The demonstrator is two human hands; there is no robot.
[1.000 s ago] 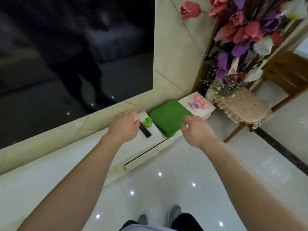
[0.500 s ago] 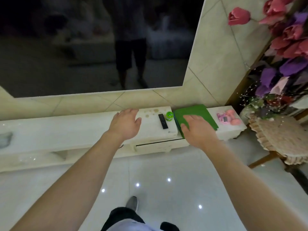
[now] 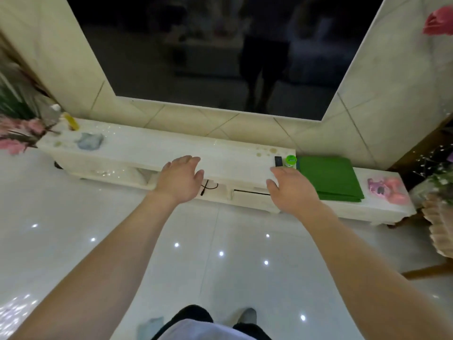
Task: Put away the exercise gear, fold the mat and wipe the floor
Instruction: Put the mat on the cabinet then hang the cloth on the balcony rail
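A folded green mat [image 3: 328,179] lies flat on the right part of a low white cabinet [image 3: 171,153]. Pink exercise gear [image 3: 387,187] sits on the cabinet's right end. A crumpled grey-blue cloth [image 3: 89,141] lies on the cabinet's left part. My left hand [image 3: 180,180] hovers over the cabinet's front edge with relaxed fingers, holding nothing. My right hand [image 3: 291,188] is held out just left of the mat, fingers straight, empty.
A black remote [image 3: 277,161] and a small green round object [image 3: 291,160] lie beside the mat. A dark screen [image 3: 220,52] fills the wall above. Flowers [image 3: 17,133] stand at the left, a cushioned wooden chair [image 3: 441,217] at the right. Glossy white floor tiles [image 3: 73,229] lie below.
The view has swung left along the cabinet. My right hand has come off the green mat and now sits left of it. My left hand stays over the cabinet edge.
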